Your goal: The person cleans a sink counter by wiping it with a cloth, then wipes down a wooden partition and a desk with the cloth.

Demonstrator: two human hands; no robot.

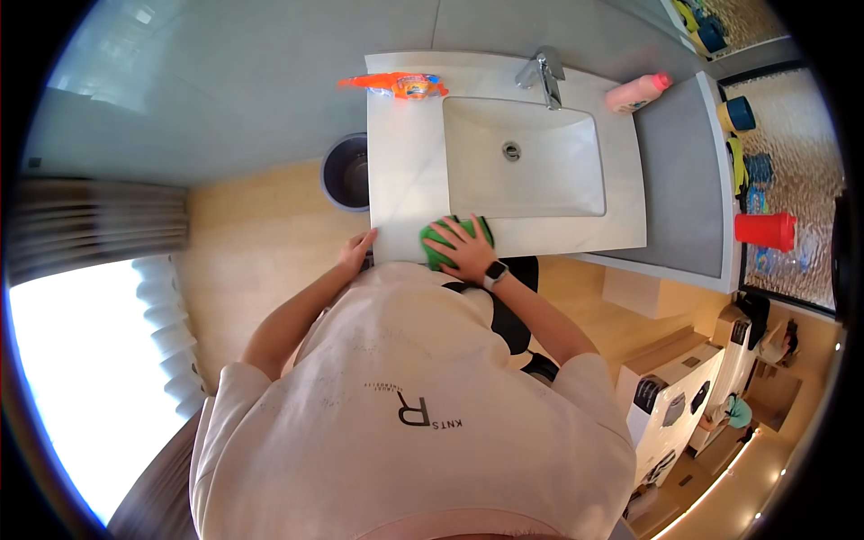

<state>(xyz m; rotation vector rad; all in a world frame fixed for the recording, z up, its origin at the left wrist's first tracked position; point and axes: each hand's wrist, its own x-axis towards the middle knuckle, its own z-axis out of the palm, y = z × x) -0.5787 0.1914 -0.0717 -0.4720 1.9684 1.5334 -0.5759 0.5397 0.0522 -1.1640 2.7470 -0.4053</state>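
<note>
A green cloth (438,240) lies on the front part of the white countertop (409,162), left of the sink (549,184). My right hand (464,249) presses flat on the cloth with its fingers spread; a watch is on that wrist. At the counter's front left corner, my left hand (356,250) rests against the edge, its fingers pressed together and partly hidden; what they hold, if anything, cannot be made out. An orange packet (405,85) lies at the back left of the counter. The chrome faucet (545,76) stands behind the sink.
A pink bottle (634,94) lies at the back right of the counter. The dark bucket (348,171) stands on the floor to the left. Farther right, a red cup (765,231) sits by the textured glass. Wrapped boxes (670,409) are at the lower right.
</note>
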